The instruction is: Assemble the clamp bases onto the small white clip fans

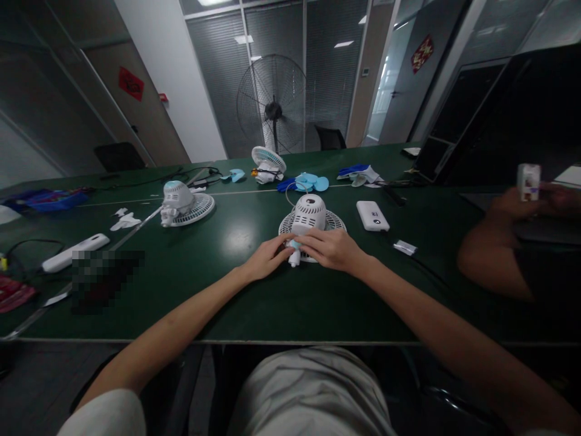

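A small white fan (310, 209) lies grille-down on the green table in front of me, its vented motor housing facing up. My left hand (267, 257) pinches the white and light-blue neck joint at the fan's near side. From the other side my right hand (333, 248) closes its fingers on the same joint, and the fingertips of both hands nearly meet there. A short white stub (295, 259) sticks out below the fingers toward me. Exactly what the fingertips press on is partly hidden.
Another small fan (186, 204) lies face down to the left; a third fan (269, 165) stands farther back. Light-blue fan blades (311, 181) lie behind mine. A white power bank (372, 216) is at right, near another person's arm (488, 242). A long white device (75, 252) lies left.
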